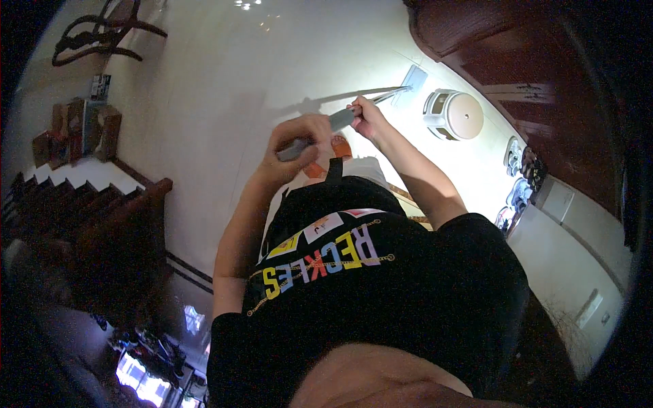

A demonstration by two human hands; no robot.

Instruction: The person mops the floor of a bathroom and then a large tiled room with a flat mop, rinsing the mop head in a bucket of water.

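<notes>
Both grips, left hand (300, 129) and right hand (366, 117), are clamped round a grey-handled flat mop (342, 119), its pale head (411, 81) on the floor (224, 61) beyond the right grip, near a round stool (465, 115).

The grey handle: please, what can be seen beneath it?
Orange footwear and pale floor show beneath the grey handle. Whatever lies directly behind the handle, left hand and right hand is covered.

We see a grey-handled flat mop (342, 120) slanting from mid-frame, its rectangular bluish head (411, 84) on the floor (211, 88), upper right.
</notes>
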